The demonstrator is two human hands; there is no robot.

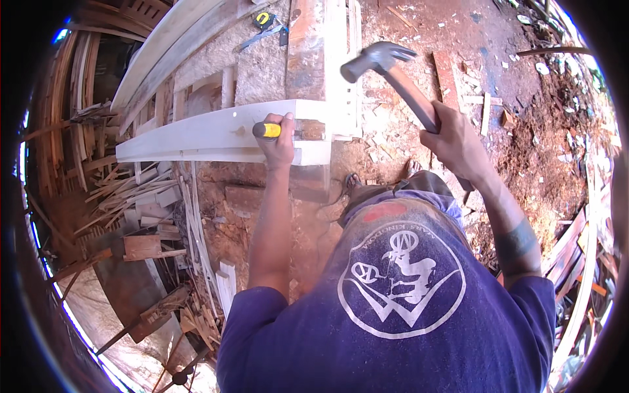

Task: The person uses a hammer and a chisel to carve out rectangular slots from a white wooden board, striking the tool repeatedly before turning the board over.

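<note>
My left hand [280, 144] grips a yellow-and-black handled tool, likely a chisel [267, 130], on a long pale timber piece [203, 131] near its right end, beside a cut recess [309, 129]. The tool's working tip is hidden. My right hand [452, 141] holds a claw hammer by its wooden handle, raised to the right of the timber, with its metal head [370, 62] above and right of my left hand. The timber lies crosswise over an upright-running plank [306, 59].
A yellow tape measure [263, 20] and a blue metal tool [255, 40] lie at the back. Curved boards [147, 59] lean at the upper left, stacked timber [88, 105] fills the left, and offcuts [144, 196] and wood scraps [504, 118] litter the ground around my feet [413, 167].
</note>
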